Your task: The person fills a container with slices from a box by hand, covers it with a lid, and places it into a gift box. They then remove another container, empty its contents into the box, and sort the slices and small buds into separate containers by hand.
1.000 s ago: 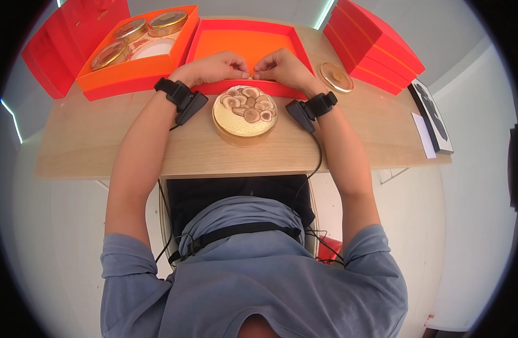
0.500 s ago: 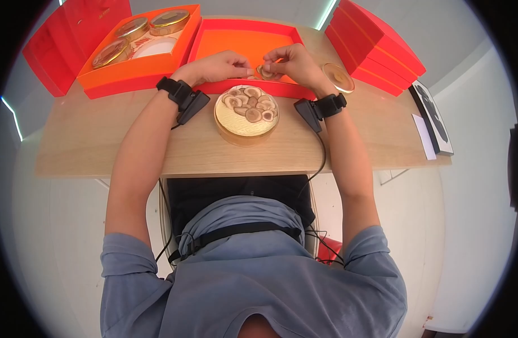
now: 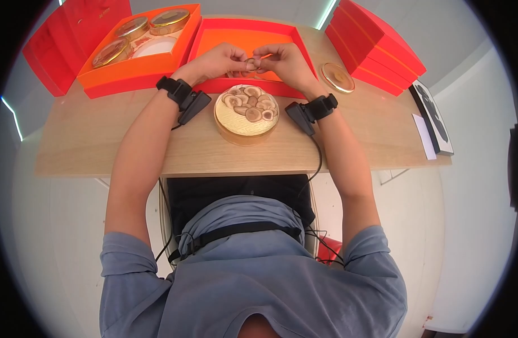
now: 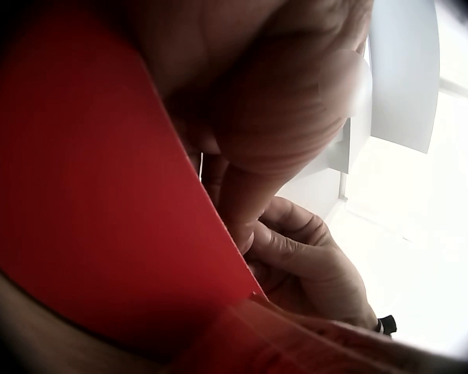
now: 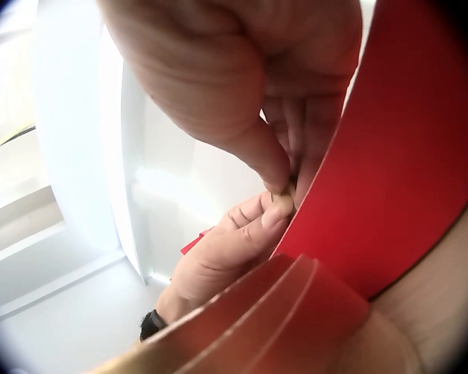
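Over the front wall of an open red box [image 3: 278, 88] with an orange inside, both hands meet fingertip to fingertip in the head view. Small round dried slices, pale with brown rims, are between them; one slice [image 3: 251, 65] shows there. My left hand [image 3: 218, 61] pinches from the left, thumb below. From the right, my right hand [image 3: 288, 63] pinches with thumb and forefinger. In the right wrist view a bit of the slice [image 5: 280, 198] shows at the touching fingertips. Just in front of the box stands a round tin [image 3: 245, 135], its overlapping slices [image 3: 251, 102] covering part of a yellowish textured layer.
An orange box [image 3: 124, 83] with several gold-rimmed round tins stands at the left, before a red upright panel [image 3: 50, 62]. At the right lie a round clear lid [image 3: 338, 78], stacked red boxes [image 3: 377, 50] and a black-framed picture [image 3: 432, 115].
My right hand lifted to the right with a slice, then came back to my left hand. Both hands now meet slightly higher above the box wall. The tin stays put.
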`<state>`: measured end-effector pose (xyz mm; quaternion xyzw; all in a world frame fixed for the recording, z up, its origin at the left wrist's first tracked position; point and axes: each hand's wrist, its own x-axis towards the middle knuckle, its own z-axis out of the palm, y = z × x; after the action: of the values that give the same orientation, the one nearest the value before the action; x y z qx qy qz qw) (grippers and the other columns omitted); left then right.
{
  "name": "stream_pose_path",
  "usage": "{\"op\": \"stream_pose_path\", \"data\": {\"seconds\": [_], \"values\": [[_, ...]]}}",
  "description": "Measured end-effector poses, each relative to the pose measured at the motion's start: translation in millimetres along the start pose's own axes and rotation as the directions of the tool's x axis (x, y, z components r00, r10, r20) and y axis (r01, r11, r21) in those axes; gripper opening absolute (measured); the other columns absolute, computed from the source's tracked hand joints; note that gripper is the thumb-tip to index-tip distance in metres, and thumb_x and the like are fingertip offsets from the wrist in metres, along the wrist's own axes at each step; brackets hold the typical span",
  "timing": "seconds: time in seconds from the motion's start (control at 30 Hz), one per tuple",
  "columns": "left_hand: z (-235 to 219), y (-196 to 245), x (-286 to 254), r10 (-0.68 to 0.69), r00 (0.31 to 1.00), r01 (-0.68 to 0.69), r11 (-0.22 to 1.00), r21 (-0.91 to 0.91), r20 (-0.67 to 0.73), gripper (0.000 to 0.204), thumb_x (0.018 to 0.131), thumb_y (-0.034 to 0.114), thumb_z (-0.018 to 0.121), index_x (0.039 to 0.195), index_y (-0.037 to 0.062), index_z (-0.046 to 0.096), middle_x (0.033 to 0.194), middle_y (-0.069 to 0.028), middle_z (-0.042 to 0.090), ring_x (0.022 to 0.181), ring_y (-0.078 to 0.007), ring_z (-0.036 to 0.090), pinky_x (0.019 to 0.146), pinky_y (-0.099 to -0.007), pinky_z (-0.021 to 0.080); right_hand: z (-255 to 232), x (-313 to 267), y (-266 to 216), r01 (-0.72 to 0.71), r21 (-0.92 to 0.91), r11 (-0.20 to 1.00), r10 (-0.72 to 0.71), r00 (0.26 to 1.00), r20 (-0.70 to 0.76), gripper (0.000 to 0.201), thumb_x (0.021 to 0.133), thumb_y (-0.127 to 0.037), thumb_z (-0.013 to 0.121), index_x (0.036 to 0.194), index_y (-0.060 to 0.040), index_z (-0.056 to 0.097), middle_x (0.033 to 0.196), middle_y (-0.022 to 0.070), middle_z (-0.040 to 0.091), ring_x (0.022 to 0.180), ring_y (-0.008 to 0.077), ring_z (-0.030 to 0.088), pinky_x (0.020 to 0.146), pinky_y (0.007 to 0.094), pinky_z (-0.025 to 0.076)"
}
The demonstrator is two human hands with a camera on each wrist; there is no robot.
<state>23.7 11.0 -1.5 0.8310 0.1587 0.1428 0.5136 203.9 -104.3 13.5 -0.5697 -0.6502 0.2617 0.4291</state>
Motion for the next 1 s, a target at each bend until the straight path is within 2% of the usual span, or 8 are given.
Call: {"op": "stream_pose_path", "data": {"seconds": [0.3,0.4,0.5,0.6,0.73,0.8,0.9,1.0], "values": [[-4,-6,-1,0.023,0.995,-0.014,0.995,-0.098,0.094,0.033,0.099,0.038,0.055,0.093,0.0078,0.066,0.088,0.0023,0.063,0.081,-0.0072,0.056,0.075,-0.0225,0.045,0,-11,-20,-0.043,0.006,0.999,0.043,0.998,0.044,0.033,0.087,-0.009,0.071,0.114,0.0081,0.063,0.093,0.0129,0.072,0.078,0.0154,0.069,0.075,0.0287,0.058],[-4,-6,-2,0.02,0.994,-0.01,0.996,-0.093,0.103,0.031,0.098,0.037,0.056,0.093,0.0083,0.066,0.089,0.0024,0.064,0.082,-0.0069,0.055,0.077,-0.0222,0.044,-2,-3,0,0.051,0.02,0.998,-0.051,0.999,-0.02,0.029,0.087,-0.008,0.07,0.111,0.0079,0.064,0.093,0.0129,0.072,0.076,0.0144,0.068,0.073,0.0281,0.057],[-5,-5,-1,0.009,0.992,-0.004,0.999,-0.035,0.122,0.029,0.097,0.035,0.058,0.094,0.0073,0.065,0.091,0.0018,0.064,0.083,-0.0066,0.055,0.078,-0.0221,0.044,-6,-1,5,-0.042,0.043,0.998,0.042,0.999,0.015,0.029,0.089,-0.012,0.069,0.115,0.0023,0.065,0.091,0.0093,0.072,0.078,0.0126,0.068,0.071,0.0257,0.055],[-5,-6,0,0.032,0.992,-0.025,0.998,-0.06,0.123,0.025,0.096,0.03,0.061,0.095,0.0054,0.065,0.092,0.0011,0.065,0.086,-0.0064,0.057,0.081,-0.0227,0.045,-2,-3,4,-0.07,0.069,0.995,0.071,0.997,-0.012,0.02,0.09,-0.008,0.066,0.109,0.0008,0.068,0.089,0.0074,0.072,0.08,0.0115,0.067,0.069,0.025,0.055],[-5,-12,4,0.088,0.986,-0.081,0.995,-0.058,0.14,0.019,0.094,0.022,0.064,0.096,0.0032,0.064,0.093,0.0002,0.065,0.091,-0.0064,0.059,0.087,-0.0239,0.046,0,-2,5,-0.023,0.029,0.999,0.019,0.993,0.119,0.02,0.095,-0.013,0.061,0.109,-0.0015,0.069,0.087,0.0052,0.071,0.078,0.0097,0.065,0.069,0.0233,0.053],[-7,-11,4,0.049,0.987,-0.045,0.999,-0.03,0.15,0.018,0.093,0.021,0.065,0.095,0.0031,0.064,0.093,-0.0002,0.066,0.092,-0.0063,0.059,0.088,-0.0239,0.046,0,-4,1,-0.01,0.037,0.999,0.003,0.985,0.173,0.021,0.096,-0.015,0.059,0.108,-0.0013,0.069,0.085,0.0046,0.07,0.076,0.0091,0.063,0.068,0.0224,0.052],[-2,-6,1,0.091,0.987,-0.081,0.994,-0.078,0.131,0.018,0.093,0.021,0.065,0.089,0.0039,0.064,0.087,0.0005,0.065,0.085,-0.0053,0.057,0.081,-0.022,0.046,0,-8,-7,-0.055,-0.017,0.998,0.056,0.995,0.085,0.02,0.096,-0.017,0.06,0.103,0.0001,0.069,0.082,0.0037,0.069,0.074,0.0089,0.062,0.068,0.0224,0.051],[-3,-8,1,0.096,0.988,-0.085,0.992,-0.091,0.121,0.018,0.092,0.021,0.065,0.086,0.0043,0.064,0.084,0.0001,0.065,0.081,-0.006,0.058,0.077,-0.0214,0.046,2,-6,-3,0.026,0.057,0.998,-0.023,0.999,-0.045,0.021,0.095,-0.018,0.062,0.097,0.0011,0.069,0.078,0.0034,0.068,0.071,0.0091,0.062,0.066,0.0225,0.051]]}}
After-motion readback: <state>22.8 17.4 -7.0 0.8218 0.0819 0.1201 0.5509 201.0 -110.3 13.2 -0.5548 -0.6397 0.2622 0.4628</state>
